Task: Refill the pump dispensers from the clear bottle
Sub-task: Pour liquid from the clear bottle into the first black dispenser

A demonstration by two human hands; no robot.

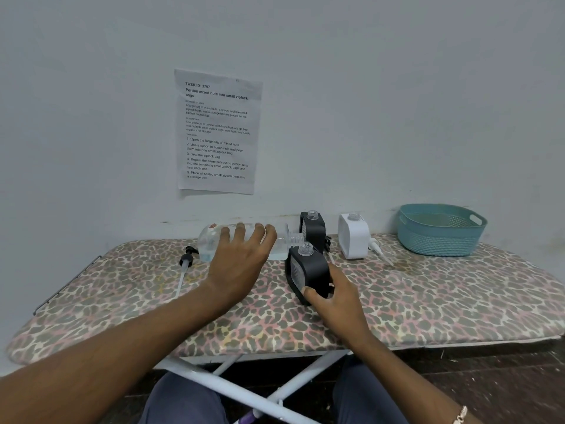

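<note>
Your left hand (241,258) is wrapped over the clear bottle (211,240), fingers curled across its top. The bottle is tipped onto its side above the board (428,301), uncapped, with its neck pointing right. The mouth sits just above and behind the open neck of the near black dispenser (308,270); whether they touch cannot be told. Your right hand (336,301) grips that dispenser low on its body, thumb on the front corner. The dispenser leans slightly left toward the bottle. A second black dispenser (313,228) stands behind it near the wall, pump off. A white dispenser (353,237) stands just to the right, also open. A white pump (377,249) lies beside the white one. A black pump (186,260) with its long tube lies on the board, left of the bottle. A teal basket (440,231) sits at the far right. A printed sheet (218,133) hangs on the wall.
</note>
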